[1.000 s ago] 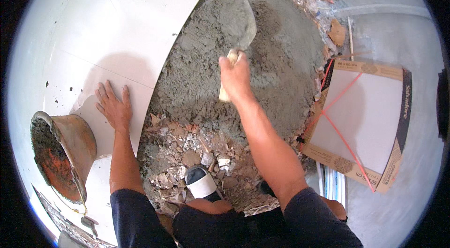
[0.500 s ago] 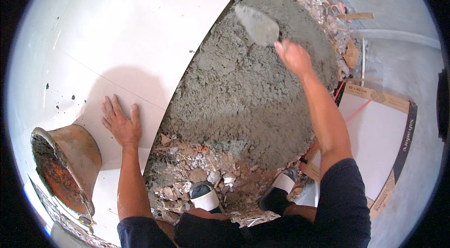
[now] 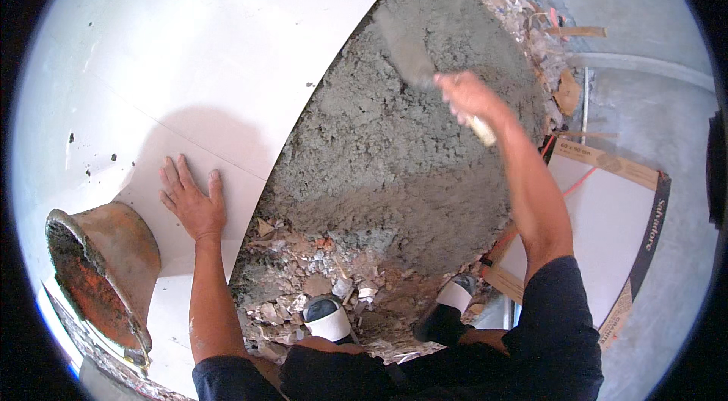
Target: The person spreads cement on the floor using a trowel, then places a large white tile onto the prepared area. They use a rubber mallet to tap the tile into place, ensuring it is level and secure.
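Swivelled since half a second earlier, the trowel (image 3: 409, 58) gripped in my right hand (image 3: 466, 95) showed its handle's end; ahead-left of that fist its blade blurred over grey mortar (image 3: 334, 139). Well left, my left hand (image 3: 194, 201) lay flat, fingers spread, on the white slab (image 3: 235, 37), the bucket (image 3: 127, 242) to its left, nearer me.

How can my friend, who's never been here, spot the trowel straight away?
Find the big patch of rough grey mortar beside the smooth white floor. Over it, the right hand grips the trowel. Its grey blade, blurred here, points up and left, but its pale handle end pokes out behind the fist, standing out against the mortar.
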`<state>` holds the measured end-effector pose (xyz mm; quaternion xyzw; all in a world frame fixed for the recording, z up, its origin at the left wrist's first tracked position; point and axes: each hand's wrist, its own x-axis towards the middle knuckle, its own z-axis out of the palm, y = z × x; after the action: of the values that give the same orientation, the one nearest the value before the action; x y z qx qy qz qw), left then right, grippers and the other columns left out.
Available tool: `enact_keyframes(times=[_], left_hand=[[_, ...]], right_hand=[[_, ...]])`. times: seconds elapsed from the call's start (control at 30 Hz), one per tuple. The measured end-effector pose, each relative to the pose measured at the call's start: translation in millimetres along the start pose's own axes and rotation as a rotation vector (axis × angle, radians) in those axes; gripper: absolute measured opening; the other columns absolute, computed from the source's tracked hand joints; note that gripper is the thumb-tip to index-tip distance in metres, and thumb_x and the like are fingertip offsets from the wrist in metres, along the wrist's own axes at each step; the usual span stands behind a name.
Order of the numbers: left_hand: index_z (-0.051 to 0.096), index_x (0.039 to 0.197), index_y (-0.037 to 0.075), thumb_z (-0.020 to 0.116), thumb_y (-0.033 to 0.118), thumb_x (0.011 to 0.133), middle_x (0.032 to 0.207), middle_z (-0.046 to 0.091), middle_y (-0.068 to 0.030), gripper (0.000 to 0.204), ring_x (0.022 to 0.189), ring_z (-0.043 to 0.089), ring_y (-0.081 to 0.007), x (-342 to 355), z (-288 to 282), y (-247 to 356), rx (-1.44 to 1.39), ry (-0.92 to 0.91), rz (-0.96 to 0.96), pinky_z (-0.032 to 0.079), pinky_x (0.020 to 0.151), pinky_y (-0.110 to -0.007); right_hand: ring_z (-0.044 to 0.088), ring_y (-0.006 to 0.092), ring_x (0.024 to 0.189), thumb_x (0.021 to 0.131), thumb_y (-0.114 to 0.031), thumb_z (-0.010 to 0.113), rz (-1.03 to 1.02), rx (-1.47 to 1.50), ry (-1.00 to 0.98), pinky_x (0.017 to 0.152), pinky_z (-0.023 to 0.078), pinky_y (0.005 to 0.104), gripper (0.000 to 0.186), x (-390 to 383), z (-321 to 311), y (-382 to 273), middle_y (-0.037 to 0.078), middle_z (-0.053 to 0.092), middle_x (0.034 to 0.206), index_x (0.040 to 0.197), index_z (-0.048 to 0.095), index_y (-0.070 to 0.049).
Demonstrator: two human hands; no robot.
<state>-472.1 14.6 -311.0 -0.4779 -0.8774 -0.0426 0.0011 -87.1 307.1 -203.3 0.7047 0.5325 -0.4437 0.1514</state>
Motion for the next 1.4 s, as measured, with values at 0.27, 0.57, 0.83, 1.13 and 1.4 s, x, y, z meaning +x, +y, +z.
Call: enact_keyframes(times=[0.27,0.57,0.83,1.13,1.4], left_hand=[[0.030,0.143,0.012,0.051,0.046,0.089,0.151,0.023,-0.0109,0.067,0.141,0.016,-0.0297,1,1,0,0.043,-0.016,-0.026,0.010,0.112,-0.055],[0.031,0.143,0.013,0.051,0.045,0.089,0.151,0.024,-0.0104,0.066,0.141,0.016,-0.0304,0,1,0,0.026,0.012,-0.007,0.010,0.112,-0.055],[0.031,0.143,0.012,0.051,0.047,0.089,0.151,0.024,-0.0109,0.067,0.141,0.014,-0.0301,1,-1,1,0.011,-0.004,-0.024,0.010,0.112,-0.055],[0.032,0.143,0.014,0.051,0.048,0.089,0.151,0.024,-0.0103,0.066,0.141,0.016,-0.0305,0,0,-1,-0.020,0.024,-0.003,0.011,0.111,-0.055],[0.033,0.142,0.014,0.049,0.051,0.089,0.150,0.026,-0.0104,0.066,0.140,0.018,-0.0307,-2,1,0,-0.019,0.060,0.003,0.013,0.111,-0.056]], right_hand=[[0.063,0.0382,0.067,0.091,-0.048,0.048,-0.441,-0.665,0.076,0.064,0.049,0.0498,0.048,-71,80,43,0.021,0.062,0.072,0.089,0.059,-0.002],[0.064,0.0387,0.076,0.090,-0.045,0.044,-0.106,-0.362,0.646,0.072,0.051,0.0469,0.048,24,-18,67,0.025,0.064,0.090,0.098,0.061,0.000],[0.056,0.0208,0.054,0.092,-0.030,0.051,-0.184,0.330,0.229,0.043,0.046,0.0374,0.036,15,-30,-14,0.010,0.052,0.074,0.102,0.049,0.003],[0.055,0.0168,0.052,0.096,-0.034,0.047,-0.142,0.072,0.022,0.047,0.049,0.0337,0.038,-31,15,-67,0.010,0.056,0.076,0.108,0.050,0.002],[0.061,0.0460,0.083,0.095,-0.038,0.040,-0.268,-0.210,-0.073,0.075,0.047,0.0543,0.042,-171,190,-1,0.029,0.063,0.087,0.098,0.051,0.003]])
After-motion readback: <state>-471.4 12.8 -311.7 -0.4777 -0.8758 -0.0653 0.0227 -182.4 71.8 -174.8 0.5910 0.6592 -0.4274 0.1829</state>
